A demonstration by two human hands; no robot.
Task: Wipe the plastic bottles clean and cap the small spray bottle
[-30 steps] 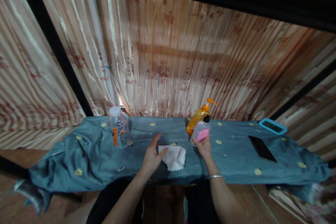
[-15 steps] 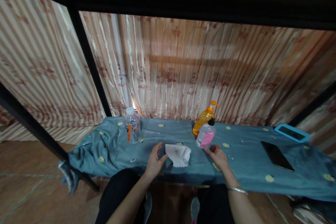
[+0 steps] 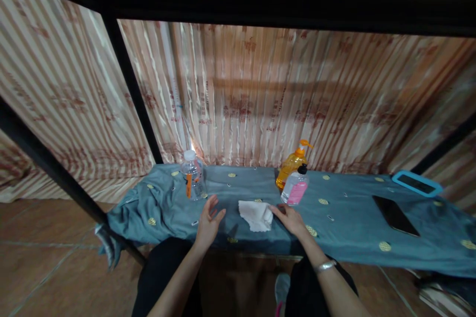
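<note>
A small white cloth (image 3: 256, 215) lies flat, a bit crumpled at its right side, on the blue-grey bedding (image 3: 238, 185) before me. My right hand (image 3: 292, 219) is at the cloth's right edge, fingers reaching left and slightly apart; whether the fingertips touch it I cannot tell. To the left of the cloth, my left hand (image 3: 208, 225) hovers open and holds nothing, below a clear plastic bottle (image 3: 194, 178) with a white cap. Beyond my right hand stands a clear pump bottle (image 3: 295, 187) with a pink label and black top, in front of an orange pump bottle (image 3: 290, 164).
On the right lie a dark phone (image 3: 394, 215) and a blue-framed device (image 3: 417, 183). Black metal posts (image 3: 130, 84) and a dark beam overhead frame the bed. A striped curtain (image 3: 245, 89) hangs behind it. Grey cloth (image 3: 108, 247) wraps a post at left.
My right hand has moved left, from beside the pink-labelled bottle to the cloth's edge. My left hand has drawn left, away from the cloth. The view has shifted slightly.
</note>
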